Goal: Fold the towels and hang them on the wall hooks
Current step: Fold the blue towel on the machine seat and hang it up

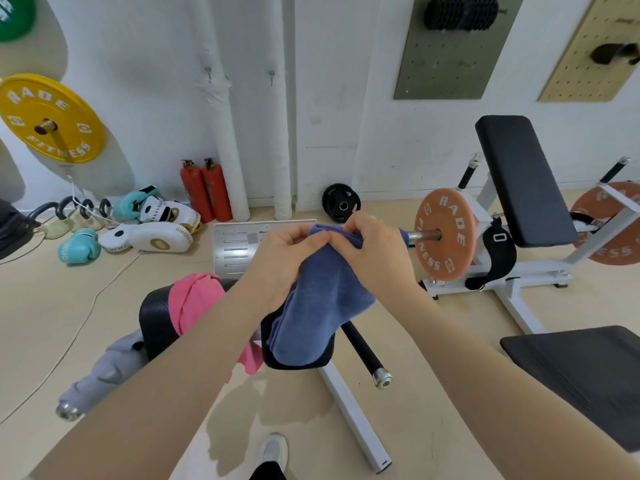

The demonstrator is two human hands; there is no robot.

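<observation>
Fingers of the left hand point(289, 251) and right hand point(372, 245) pinch the top edge of the folded blue towel point(318, 303), which hangs down in front of the black bench pad point(156, 317). A pink towel point(194, 303) drapes over that pad's top edge, a grey towel point(104, 372) beside its left end. Two wall hooks point(208, 72) sit on the white wall beyond.

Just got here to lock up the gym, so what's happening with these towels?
A person grips the top edge of a folded blue towel with the left hand and right hand. A pink towel and a grey one lie draped over a padded bench. Two wall hooks are bare.
</observation>
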